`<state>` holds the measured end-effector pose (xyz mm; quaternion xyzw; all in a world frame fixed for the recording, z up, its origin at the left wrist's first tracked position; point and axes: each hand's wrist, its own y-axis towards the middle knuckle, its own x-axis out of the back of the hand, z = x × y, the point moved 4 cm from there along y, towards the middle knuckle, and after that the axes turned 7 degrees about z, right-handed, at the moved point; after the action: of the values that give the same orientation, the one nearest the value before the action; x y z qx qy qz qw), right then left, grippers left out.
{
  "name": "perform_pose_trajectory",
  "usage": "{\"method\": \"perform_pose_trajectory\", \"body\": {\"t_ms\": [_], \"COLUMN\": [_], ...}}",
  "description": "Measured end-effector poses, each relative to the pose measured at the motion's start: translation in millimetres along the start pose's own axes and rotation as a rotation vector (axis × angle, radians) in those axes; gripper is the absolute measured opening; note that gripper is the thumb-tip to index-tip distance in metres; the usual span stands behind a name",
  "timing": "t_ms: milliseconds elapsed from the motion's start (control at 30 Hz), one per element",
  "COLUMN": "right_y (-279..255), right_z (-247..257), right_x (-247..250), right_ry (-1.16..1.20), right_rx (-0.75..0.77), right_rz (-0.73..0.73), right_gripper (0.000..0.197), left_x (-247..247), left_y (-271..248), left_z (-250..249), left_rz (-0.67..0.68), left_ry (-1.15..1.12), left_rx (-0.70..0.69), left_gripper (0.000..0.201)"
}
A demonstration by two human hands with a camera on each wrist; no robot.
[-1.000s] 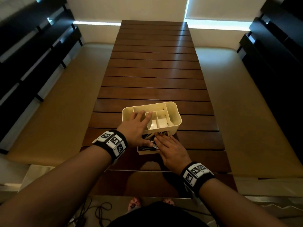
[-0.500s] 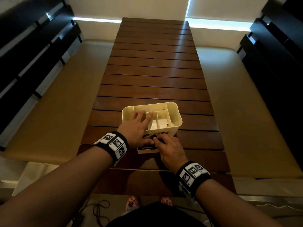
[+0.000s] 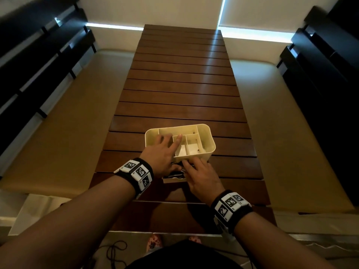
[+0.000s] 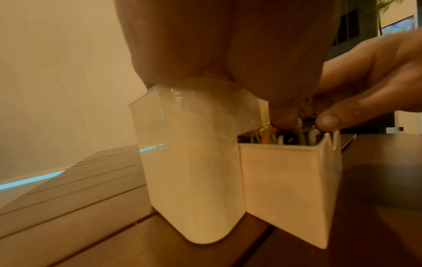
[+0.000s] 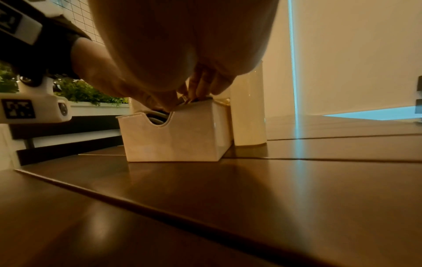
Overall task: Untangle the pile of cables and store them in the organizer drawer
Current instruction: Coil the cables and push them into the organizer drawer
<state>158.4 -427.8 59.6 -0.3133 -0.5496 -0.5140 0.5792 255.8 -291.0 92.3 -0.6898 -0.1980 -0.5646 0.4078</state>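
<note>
Steadying the organizer (image 3: 206, 136) from its left, the left hand (image 3: 162, 155) is laid open across its rim. At its near side, cables (image 4: 294, 137) are pressed into the pulled-out drawer (image 3: 172, 179) by the right hand (image 3: 202, 176), fingers extended. Stowing appears nearly finished; closing the drawer is judged next.

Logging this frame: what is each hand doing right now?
Left hand: open, resting on the organizer.
Right hand: open, pressing cables into the drawer.
</note>
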Motion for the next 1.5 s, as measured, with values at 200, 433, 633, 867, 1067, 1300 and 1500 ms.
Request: {"method": "perform_pose_trajectory", "body": {"t_ms": [200, 433, 633, 867, 1067, 1300, 1500], "right_y": [3.0, 10.6, -1.4, -0.4, -0.1, -1.5, 1.1], "right_z": [8.5, -2.1, 0.7, 4.7, -10.3, -7.8, 0.6], "right_x": [-2.2, 1.0, -8.7, -3.6, 31.7, 10.3, 4.3], "right_ry": [-0.115, 0.070, 0.005, -0.044, 0.149, 0.084, -0.003], "right_rx": [-0.105, -0.095, -0.129, -0.164, -0.047, 0.000, -0.087], "right_rz": [0.090, 0.009, 0.033, 0.222, 0.036, 0.043, 0.212], "right_gripper": [0.033, 0.012, 0.032, 0.039, 0.032, 0.033, 0.036], "left_x": [0.4, 0.0, -3.1, -0.8, 0.2, -1.3, -2.4], "left_y": [0.8, -2.6, -1.8, -2.6, -5.3, -3.1, -3.4], "left_z": [-0.4, -5.0, -2.3, -1.3, -3.1, -1.6, -4.3], "left_rz": [0.010, -0.028, -0.027, -0.007, -0.031, -0.024, -0.052], "left_ry": [-0.022, -0.013, -0.026, 0.001, 0.026, -0.007, -0.022], "left_rx": [0.002, 0.039, 0.019, -0.012, -0.008, -0.008, 0.023], "left_gripper": [0.108, 0.108, 0.110, 0.110, 0.106, 0.105, 0.101]}}
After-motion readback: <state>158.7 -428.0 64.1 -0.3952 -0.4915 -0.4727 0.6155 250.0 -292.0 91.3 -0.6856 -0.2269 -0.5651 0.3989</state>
